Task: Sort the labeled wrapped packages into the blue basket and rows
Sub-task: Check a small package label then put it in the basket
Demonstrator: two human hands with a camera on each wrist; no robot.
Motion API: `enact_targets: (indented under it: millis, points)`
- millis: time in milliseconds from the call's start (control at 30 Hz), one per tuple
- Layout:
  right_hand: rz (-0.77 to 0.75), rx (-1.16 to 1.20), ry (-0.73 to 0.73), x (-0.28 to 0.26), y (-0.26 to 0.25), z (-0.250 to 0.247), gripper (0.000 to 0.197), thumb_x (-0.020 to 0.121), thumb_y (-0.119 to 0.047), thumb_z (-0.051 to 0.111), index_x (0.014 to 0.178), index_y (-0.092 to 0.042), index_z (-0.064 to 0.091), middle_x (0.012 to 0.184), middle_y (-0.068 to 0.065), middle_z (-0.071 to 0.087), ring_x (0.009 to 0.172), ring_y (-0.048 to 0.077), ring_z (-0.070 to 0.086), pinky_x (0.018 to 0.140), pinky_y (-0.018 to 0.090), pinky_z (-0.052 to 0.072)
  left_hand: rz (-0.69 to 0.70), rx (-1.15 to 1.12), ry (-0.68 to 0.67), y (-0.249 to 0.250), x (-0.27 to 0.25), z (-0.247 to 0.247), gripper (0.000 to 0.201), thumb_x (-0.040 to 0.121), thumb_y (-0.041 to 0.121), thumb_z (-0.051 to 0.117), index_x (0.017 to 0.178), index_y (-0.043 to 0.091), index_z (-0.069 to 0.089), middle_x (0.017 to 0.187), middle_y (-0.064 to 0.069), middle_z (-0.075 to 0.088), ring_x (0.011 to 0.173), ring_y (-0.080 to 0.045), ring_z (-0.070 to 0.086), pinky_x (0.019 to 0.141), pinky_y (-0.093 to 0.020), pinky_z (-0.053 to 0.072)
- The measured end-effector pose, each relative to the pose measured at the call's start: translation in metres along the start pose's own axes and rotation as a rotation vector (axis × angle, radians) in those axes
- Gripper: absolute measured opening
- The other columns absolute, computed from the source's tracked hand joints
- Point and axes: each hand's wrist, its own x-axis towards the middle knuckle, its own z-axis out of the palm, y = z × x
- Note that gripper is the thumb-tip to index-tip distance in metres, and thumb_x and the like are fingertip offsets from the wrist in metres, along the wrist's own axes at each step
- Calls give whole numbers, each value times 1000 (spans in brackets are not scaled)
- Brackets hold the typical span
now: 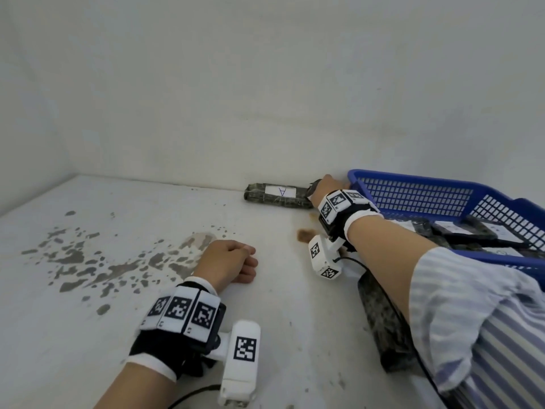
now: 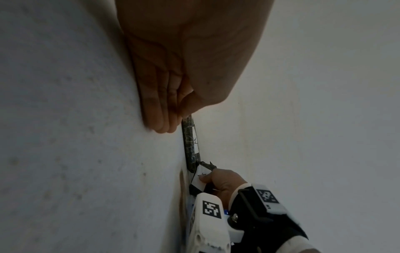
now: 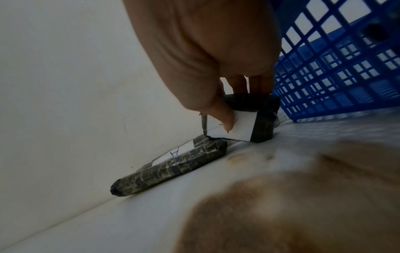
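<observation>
A dark wrapped package marked A (image 1: 278, 196) (image 3: 173, 164) (image 2: 190, 140) lies flat along the foot of the back wall. Just right of it, my right hand (image 1: 330, 184) (image 3: 242, 106) grips a second dark package with a white label (image 3: 249, 123) (image 2: 200, 181). My thumb lies on the label, and the package's lower end touches the table between package A and the blue basket (image 1: 413, 178) (image 3: 335, 77). In the head view my hand hides most of this package. My left hand (image 1: 247, 261) (image 2: 166, 126) rests idle on the table, holding nothing.
Several labeled dark packages (image 1: 457, 228) lie inside the basket at the right. Another dark package (image 1: 380, 320) lies on the table under my right forearm. The white table (image 1: 147, 290) has chipped grey patches on the left and a brown stain (image 1: 305, 235) near the middle.
</observation>
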Motion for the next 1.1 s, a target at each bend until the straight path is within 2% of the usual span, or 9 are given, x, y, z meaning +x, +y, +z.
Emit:
enact_targets:
  millis: [133, 267, 333, 500, 667, 833, 900, 1000, 1100]
  points:
    - [-54, 111, -52, -3, 2, -12, 20, 101, -19, 53, 113, -4, 57, 110, 8, 64, 105, 26, 64, 80, 31, 45, 1, 30, 4, 1, -2, 3, 15, 99, 2, 48, 101, -8, 60, 72, -16, 60, 55, -23, 52, 42, -20, 48]
    - [-140, 274, -51, -17, 7, -33, 38, 98, -23, 59, 131, -4, 56, 129, 13, 62, 116, 31, 61, 95, 35, 48, 13, 33, 25, 5, -7, 6, 16, 100, 4, 47, 104, -7, 59, 73, -15, 59, 54, -23, 49, 41, -22, 44]
    - [-166, 411, -64, -28, 11, -44, 46, 95, -27, 66, 132, -3, 55, 127, 12, 62, 115, 29, 61, 94, 33, 47, 19, 60, 36, 9, -11, 7, 19, 100, 7, 47, 106, -5, 60, 76, -13, 61, 55, -23, 52, 42, -22, 47]
    - [-206, 764, -67, -69, 31, -73, 31, 86, -34, 77, 93, -9, 62, 93, 9, 64, 89, 26, 64, 81, 38, 56, 45, 140, 5, 26, -32, 13, 22, 100, 14, 49, 109, 3, 65, 82, -5, 66, 64, -20, 61, 62, -29, 50]
    - [-260, 1025, -182, -136, 70, -109, 29, 94, -24, 68, 119, -11, 64, 99, 12, 68, 74, 25, 68, 59, 32, 60, 205, 125, -27, 55, -72, 32, 27, 101, 23, 49, 119, 7, 62, 92, -5, 69, 73, -20, 66, 69, -31, 54]
    - [-367, 1109, -199, -188, 119, -136, 33, 93, -6, 55, 124, -13, 61, 100, 11, 68, 72, 24, 66, 56, 29, 53, 530, -25, -165, 103, -130, 66, 50, 93, 56, 46, 140, 48, 34, 110, -4, 64, 94, -22, 70, 79, -36, 59]
    - [-401, 1201, -185, -204, 139, -144, 38, 92, -3, 62, 128, -16, 56, 99, 14, 68, 70, 25, 66, 57, 31, 53, 606, -4, -249, 116, -149, 80, 46, 92, 53, 50, 137, 52, 39, 111, -2, 68, 97, -21, 70, 83, -38, 59]
    - [-453, 1304, -110, -221, 167, -153, 38, 89, -7, 71, 122, -18, 57, 102, 18, 68, 74, 29, 69, 59, 31, 54, 657, 49, -311, 125, -167, 100, 38, 92, 30, 62, 128, 39, 56, 104, -4, 74, 90, -17, 71, 81, -34, 60]
    - [-507, 1415, -43, -232, 191, -157, 30, 88, -13, 71, 117, -16, 64, 109, 22, 71, 89, 35, 71, 77, 38, 59, 683, 25, -327, 128, -176, 117, 34, 89, 14, 67, 121, 25, 64, 102, -14, 73, 81, -18, 73, 72, -26, 60]
